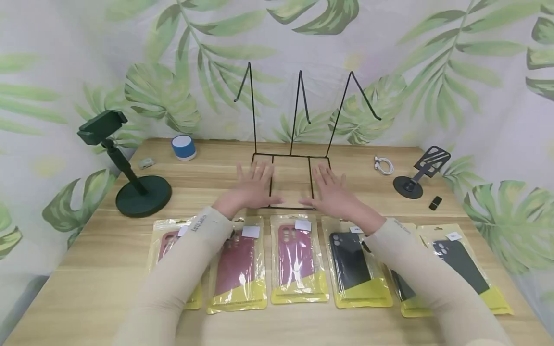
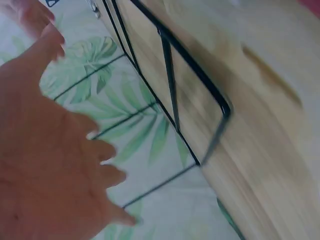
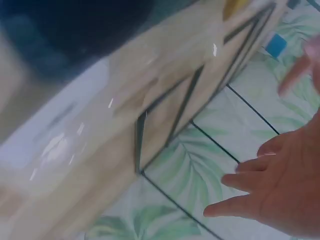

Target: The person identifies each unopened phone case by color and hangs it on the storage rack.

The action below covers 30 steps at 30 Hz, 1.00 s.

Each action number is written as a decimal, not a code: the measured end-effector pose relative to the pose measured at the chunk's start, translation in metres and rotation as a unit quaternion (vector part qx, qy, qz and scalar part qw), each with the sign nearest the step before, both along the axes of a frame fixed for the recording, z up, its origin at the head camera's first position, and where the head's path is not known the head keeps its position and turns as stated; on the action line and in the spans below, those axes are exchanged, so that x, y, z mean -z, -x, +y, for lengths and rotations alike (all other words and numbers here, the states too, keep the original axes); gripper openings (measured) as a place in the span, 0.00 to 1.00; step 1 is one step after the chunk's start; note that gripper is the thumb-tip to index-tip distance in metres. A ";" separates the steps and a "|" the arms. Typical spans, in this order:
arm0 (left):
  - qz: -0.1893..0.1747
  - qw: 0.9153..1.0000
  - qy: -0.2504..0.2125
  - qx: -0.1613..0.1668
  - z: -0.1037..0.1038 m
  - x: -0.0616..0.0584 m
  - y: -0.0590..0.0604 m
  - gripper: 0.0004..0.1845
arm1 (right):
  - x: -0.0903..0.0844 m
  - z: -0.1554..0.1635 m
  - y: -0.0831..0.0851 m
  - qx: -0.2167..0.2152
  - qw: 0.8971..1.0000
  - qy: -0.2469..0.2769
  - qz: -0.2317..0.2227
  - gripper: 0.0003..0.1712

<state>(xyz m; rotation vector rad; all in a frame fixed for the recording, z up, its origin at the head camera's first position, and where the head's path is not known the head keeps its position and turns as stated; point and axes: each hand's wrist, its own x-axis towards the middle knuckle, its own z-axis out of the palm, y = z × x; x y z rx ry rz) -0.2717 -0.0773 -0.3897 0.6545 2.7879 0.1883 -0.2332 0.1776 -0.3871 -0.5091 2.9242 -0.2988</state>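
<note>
Fingers spread and gripping nothing, the left hand (image 1: 253, 189) and right hand (image 1: 333, 192) are over opposite sides of the base of a black wire rack (image 1: 291, 154); contact is unclear. It stands on the wood-grain worktop (image 1: 86, 288), beyond clear-and-yellow plastic pouches (image 1: 300, 259), looks light and stiff, probably best held by its side bars.

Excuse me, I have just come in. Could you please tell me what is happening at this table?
A person has both hands, left and right, over the base of a black wire rack. The fingers are spread and grip nothing; whether they touch the wire is hard to tell. Nearer the person, six packets lie in a row on the table, some partly hidden by the arms.
</note>
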 end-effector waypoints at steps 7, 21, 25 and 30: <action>-0.086 0.996 0.030 -0.005 -0.041 -0.010 -0.004 0.53 | -0.027 0.059 -0.020 0.020 0.999 -0.037 0.027 0.44; -0.087 0.996 0.027 0.001 -0.055 0.003 -0.005 0.43 | -0.021 0.241 -0.052 0.065 0.995 -0.039 -0.072 0.22; -0.060 0.997 0.037 0.012 -0.051 0.010 -0.002 0.41 | -0.001 0.278 -0.057 0.066 0.995 -0.029 -0.071 0.18; -0.033 0.998 0.039 0.020 -0.040 0.016 0.001 0.37 | 0.019 0.299 -0.060 0.086 0.994 -0.003 -0.060 0.12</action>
